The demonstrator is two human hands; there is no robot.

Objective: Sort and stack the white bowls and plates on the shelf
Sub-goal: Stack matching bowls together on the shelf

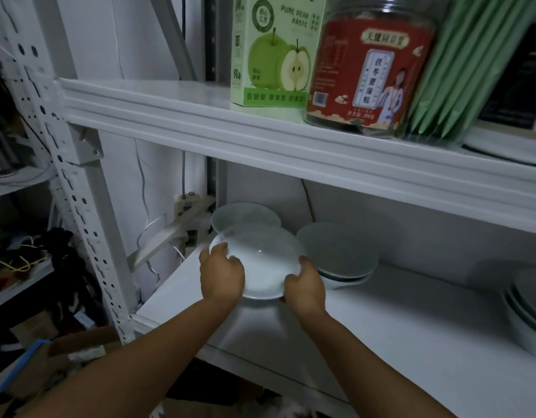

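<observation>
Here, at the centre of the head view, the left hand (221, 276) and right hand (306, 285) grip opposite rims of a white plate (260, 260) over the shelf (381, 327). In the dim light it perhaps overlaps the rear plate (245, 214). Swung right, its rim could knock the stacked bowls (339, 254) just beside it.

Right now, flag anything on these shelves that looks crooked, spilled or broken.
Nothing spilled or broken. On the upper shelf the green packets stand tilted beside the red-labelled jar. Left hand and right hand grip the white plate, not yet stacked.
</observation>
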